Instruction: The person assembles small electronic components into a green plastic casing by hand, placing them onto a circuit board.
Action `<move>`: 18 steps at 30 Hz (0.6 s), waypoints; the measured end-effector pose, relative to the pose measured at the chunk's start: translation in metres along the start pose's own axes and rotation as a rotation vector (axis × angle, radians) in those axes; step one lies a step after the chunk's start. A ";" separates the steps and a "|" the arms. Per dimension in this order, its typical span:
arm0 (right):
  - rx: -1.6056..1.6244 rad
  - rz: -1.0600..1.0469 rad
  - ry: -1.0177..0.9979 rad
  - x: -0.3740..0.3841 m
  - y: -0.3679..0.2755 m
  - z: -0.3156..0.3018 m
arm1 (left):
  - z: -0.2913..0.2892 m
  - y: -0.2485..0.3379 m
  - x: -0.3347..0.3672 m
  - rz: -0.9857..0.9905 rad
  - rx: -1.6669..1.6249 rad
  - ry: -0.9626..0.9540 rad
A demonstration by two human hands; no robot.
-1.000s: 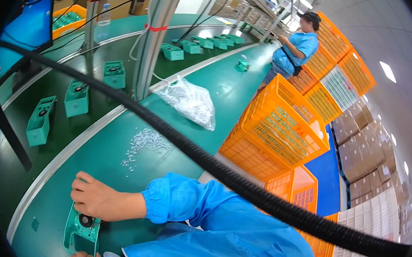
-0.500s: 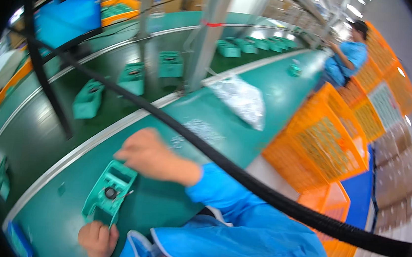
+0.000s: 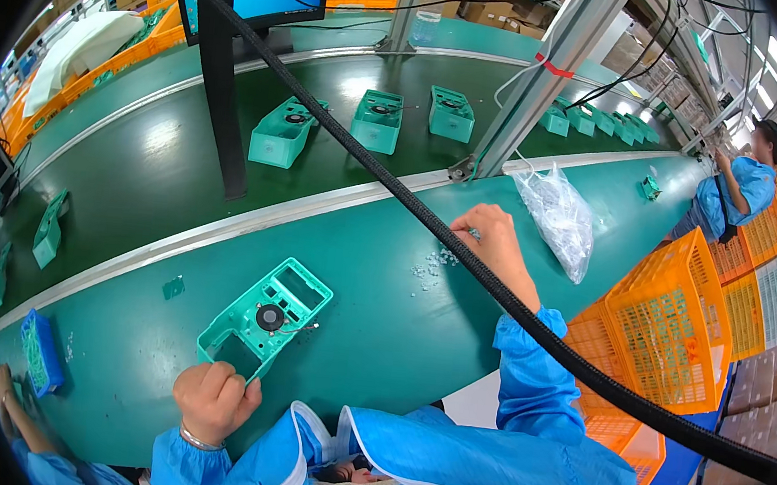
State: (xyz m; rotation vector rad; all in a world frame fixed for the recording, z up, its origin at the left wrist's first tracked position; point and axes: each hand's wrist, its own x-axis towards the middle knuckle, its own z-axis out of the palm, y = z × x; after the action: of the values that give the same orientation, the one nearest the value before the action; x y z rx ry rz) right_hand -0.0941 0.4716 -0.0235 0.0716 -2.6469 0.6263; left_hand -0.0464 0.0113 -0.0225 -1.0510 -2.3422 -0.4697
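Observation:
My left hand [image 3: 216, 401] grips the near corner of a green plastic housing [image 3: 227, 328] on the green work surface. A round black speaker-like part [image 3: 270, 317] with a short wire sits in the housing, between two openings. Farther right, my right hand [image 3: 495, 241] is at the far side of a small pile of tiny translucent pieces [image 3: 435, 264]. Its fingertips are pinched together, with some small pieces showing at them. Just beyond that hand lies a clear plastic bag [image 3: 555, 217] with pale contents.
Similar green housings [image 3: 376, 127] stand on the conveyor belt [image 3: 173, 152] behind a metal rail. A black sleeved cable [image 3: 428, 218] crosses in front. A blue tray [image 3: 41, 354] and another person's hand are at left. Orange crates [image 3: 666, 325] and a seated co-worker [image 3: 745, 183] are at right.
My right hand has left the housing's far end and moved right to the pile of tiny pieces. My left hand still holds the near corner. The whole view has shifted.

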 end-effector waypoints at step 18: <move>-0.150 -0.038 0.064 0.000 -0.004 0.008 | 0.000 0.000 0.004 0.024 0.008 0.021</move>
State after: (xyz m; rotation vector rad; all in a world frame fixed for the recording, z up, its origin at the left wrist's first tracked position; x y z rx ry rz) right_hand -0.0968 0.4642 -0.0281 0.0568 -2.6151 0.4096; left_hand -0.0484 0.0136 -0.0204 -1.0640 -2.3087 -0.4599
